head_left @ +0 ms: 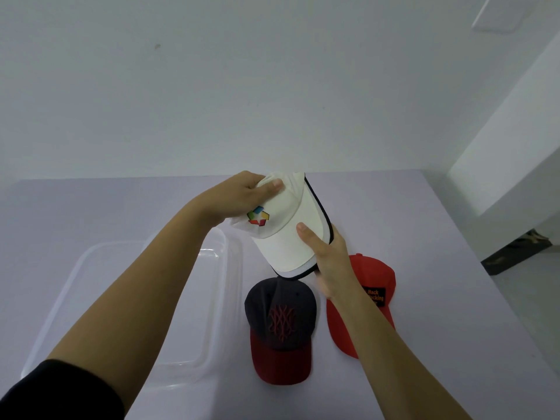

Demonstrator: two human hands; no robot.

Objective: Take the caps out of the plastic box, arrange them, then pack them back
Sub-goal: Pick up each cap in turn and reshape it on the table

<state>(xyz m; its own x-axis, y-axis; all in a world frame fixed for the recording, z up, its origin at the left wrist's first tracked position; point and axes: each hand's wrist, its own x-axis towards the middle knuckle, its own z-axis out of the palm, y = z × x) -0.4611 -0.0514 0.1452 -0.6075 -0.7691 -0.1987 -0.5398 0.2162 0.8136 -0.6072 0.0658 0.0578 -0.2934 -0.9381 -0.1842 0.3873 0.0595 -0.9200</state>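
I hold a white cap [283, 228] with a coloured logo and a dark-edged brim in the air above the table. My left hand [242, 195] grips its crown at the top. My right hand [328, 256] grips the brim, thumb on top. Below it on the table lie a dark navy cap [280, 322] with a red brim and red emblem, and to its right an all-red cap [372, 286] with a black patch, partly hidden by my right forearm. The clear plastic box [209, 298] stands on the left, with no caps showing in it; my left arm crosses over it.
The pale lilac table [439, 298] runs to a white wall at the back. Its right edge drops off to a floor with a dark object [515, 253] beside it.
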